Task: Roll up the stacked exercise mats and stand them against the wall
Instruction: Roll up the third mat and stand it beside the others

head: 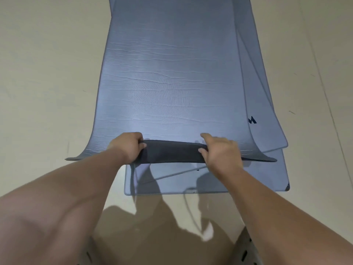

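Several blue exercise mats lie stacked on the floor, stretching away from me. The top mat (168,77) has its near edge lifted and folded back, showing a dark grey underside (172,152). My left hand (127,147) grips that folded edge on the left, fingers curled over it. My right hand (219,150) holds the same edge on the right, thumb under the fold and fingers on top. Lower mats (210,182) stick out below the fold and along the right side (267,119).
Beige floor (47,73) surrounds the mats on the left, right and near side. My shadow falls on the floor below the mats. Grey footwear with slots (246,251) shows at the bottom edge.
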Motion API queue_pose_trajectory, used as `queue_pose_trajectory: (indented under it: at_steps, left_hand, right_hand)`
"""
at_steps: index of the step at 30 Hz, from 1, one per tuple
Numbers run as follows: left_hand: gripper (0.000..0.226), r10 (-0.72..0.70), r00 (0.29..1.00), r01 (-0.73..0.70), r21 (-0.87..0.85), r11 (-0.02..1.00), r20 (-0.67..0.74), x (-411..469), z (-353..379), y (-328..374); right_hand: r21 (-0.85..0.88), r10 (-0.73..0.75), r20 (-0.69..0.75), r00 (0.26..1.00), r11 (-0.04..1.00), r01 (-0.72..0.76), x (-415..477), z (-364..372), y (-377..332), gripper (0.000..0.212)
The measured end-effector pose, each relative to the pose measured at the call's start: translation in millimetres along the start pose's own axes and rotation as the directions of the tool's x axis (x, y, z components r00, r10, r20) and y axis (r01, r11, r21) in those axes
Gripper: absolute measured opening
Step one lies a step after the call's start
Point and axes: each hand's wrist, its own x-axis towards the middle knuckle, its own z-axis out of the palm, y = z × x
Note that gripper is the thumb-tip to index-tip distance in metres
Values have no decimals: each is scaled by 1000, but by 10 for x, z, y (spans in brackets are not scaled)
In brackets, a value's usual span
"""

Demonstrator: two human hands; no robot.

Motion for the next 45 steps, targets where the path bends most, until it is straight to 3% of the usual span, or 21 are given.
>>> queue_pose_trajectory:
  at_steps: [2,4,7,9,12,15,18,20,23,25,28,32,34,39,43,45]
  left_hand:
    - [16,-18,1000,18,3,1000,-6,78,-108,53]
    - [16,-30,1000,30,7,1000,-9,146,-178,111]
    - [18,-70,997,72,43,996,-30,198,-170,148]
    - [20,-72,996,75,67,995,-46,207,-154,175]
    - [22,-8,996,25,191,981,-91,192,-135,219]
    - [17,250,921,-109,419,901,-298,141,-20,208]
    - [29,567,760,-315,581,750,-319,21,215,167]
    - [40,639,718,-363,636,681,-275,-102,433,180]
    - [69,437,886,-247,639,728,-155,-299,683,283]
    - [80,324,937,-177,623,762,-129,-304,753,325]
    - [76,282,948,-143,593,793,-147,-169,649,343]
    - [59,248,965,-154,584,797,-84,2,490,382]
    - [50,228,971,-151,570,808,-66,18,484,414]
    - [67,258,966,-187,621,762,-27,17,567,321]
    - [68,377,925,-238,701,672,-47,-39,545,182]
    - [72,358,932,-213,711,670,-58,-72,556,177]
  right_hand:
    - [-100,-197,-302,933,980,175,-25,66,-113,49]
    - [-217,-355,-422,835,933,287,-71,172,-205,61]
    - [-370,-432,-221,875,867,335,-198,318,-302,71]
    - [-377,-345,-68,936,878,296,-226,415,-269,84]
    - [-379,-281,27,959,885,270,-135,541,-190,92]
    - [-374,-281,58,958,883,282,54,586,-144,97]
    - [-335,-298,137,945,883,327,238,603,-129,87]
    - [-317,-290,205,935,884,344,323,625,-116,85]
    - [-296,-286,276,918,883,364,409,627,-91,87]
    - [-246,-290,317,903,894,373,475,585,-60,87]
    - [-159,-280,283,918,930,332,489,497,-40,89]
    - [-332,-269,83,960,901,281,213,579,-100,76]
    - [-325,-250,35,968,913,248,126,656,-142,71]
    - [-278,-289,98,952,911,305,273,627,-114,73]
    - [-205,-317,143,938,917,341,317,679,-130,96]
    - [-190,-330,154,931,915,356,331,693,-131,106]
